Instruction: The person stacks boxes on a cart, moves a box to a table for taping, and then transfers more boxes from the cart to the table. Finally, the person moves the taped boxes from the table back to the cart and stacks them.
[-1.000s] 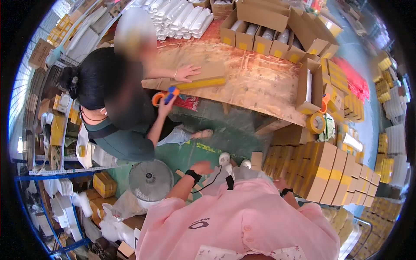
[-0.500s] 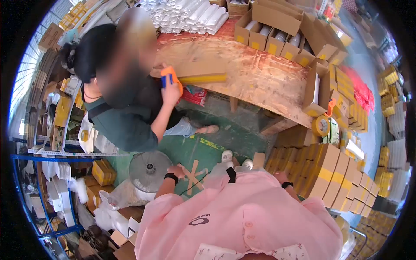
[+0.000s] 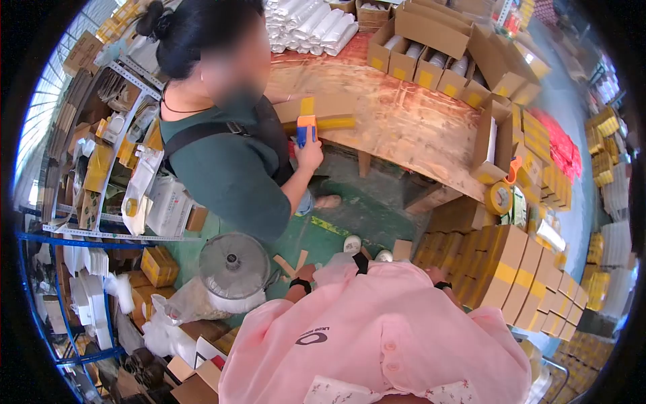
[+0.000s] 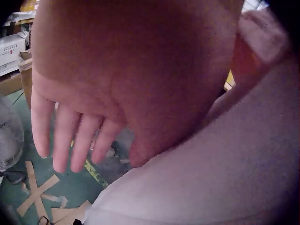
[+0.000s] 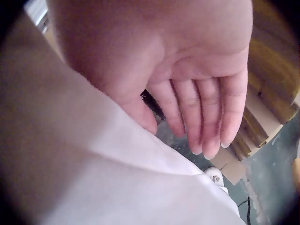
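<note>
My left hand hangs beside the pink shirt, palm bare and fingers straight; in the head view it shows small above the shirt's left edge. On the other side my right hand hangs by the shirt too, fingers relaxed and holding nothing. It is nearest to the stacked cartons. Across from me another person in a dark green top grips a blue and orange tape dispenser at a long flat carton. Yellow tape shows on that carton.
The wooden table bears white wrapped rolls and open boxes. A round fan stands on the floor at left, near cardboard strips. Shelves line the left side; a tape roll is at the table's right corner.
My left hand has swung out left toward the fan, then back closer to my body. The other person has shifted right, and the tape dispenser has moved right along the carton.
</note>
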Available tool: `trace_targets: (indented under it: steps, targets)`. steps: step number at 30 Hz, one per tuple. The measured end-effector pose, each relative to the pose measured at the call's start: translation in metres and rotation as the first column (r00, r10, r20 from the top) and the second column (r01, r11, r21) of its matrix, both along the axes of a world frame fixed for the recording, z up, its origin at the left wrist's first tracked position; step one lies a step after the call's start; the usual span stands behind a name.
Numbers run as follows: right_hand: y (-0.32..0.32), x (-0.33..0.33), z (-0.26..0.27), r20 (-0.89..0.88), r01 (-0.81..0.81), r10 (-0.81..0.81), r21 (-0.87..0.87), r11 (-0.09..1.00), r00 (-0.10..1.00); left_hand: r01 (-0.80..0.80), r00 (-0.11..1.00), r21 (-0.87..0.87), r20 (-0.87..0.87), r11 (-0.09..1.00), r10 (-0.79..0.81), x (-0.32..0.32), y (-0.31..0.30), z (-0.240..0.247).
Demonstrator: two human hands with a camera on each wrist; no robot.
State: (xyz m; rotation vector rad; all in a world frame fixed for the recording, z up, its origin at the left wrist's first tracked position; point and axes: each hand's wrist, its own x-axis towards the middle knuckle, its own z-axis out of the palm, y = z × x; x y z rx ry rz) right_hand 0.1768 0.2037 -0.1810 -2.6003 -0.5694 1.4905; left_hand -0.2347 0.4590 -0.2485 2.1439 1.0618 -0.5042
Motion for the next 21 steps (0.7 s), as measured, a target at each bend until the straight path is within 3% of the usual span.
trace_targets:
  steps: [1,4,7,10,15,18,21]
  targets:
    - [-0.005,0.001,-0.013,-0.007,0.006,-0.006,0.042,0.999,1.000,-0.013,0.998,0.011,0.054,1.000,0.013,0.003,-0.001,-0.002]
    - [-0.028,0.010,-0.064,0.005,0.021,-0.022,0.113,0.993,1.000,-0.278,0.959,-0.049,-0.074,0.959,0.274,0.018,0.001,0.009]
    - [-0.037,0.013,-0.088,0.076,0.037,-0.043,0.084,0.996,0.996,-0.071,0.971,-0.019,-0.231,0.997,0.065,0.026,0.010,-0.011]
    - [-0.037,0.010,-0.084,0.106,0.056,-0.065,0.084,0.995,0.992,-0.082,0.982,0.060,-0.167,0.995,0.091,0.023,0.007,-0.018]
    - [-0.043,0.010,-0.089,0.104,0.028,-0.038,0.099,0.995,0.994,-0.133,0.973,0.035,-0.185,0.991,0.137,0.026,0.006,-0.015]
    - [-0.071,0.022,-0.161,0.279,-0.420,0.374,0.129,0.898,0.885,-0.131,0.973,0.022,-0.190,0.991,0.132,0.026,0.006,-0.013]
    - [-0.053,0.009,-0.100,0.168,-0.096,0.054,0.252,0.963,0.984,-0.129,0.972,0.013,-0.196,0.992,0.129,0.023,0.006,-0.017]
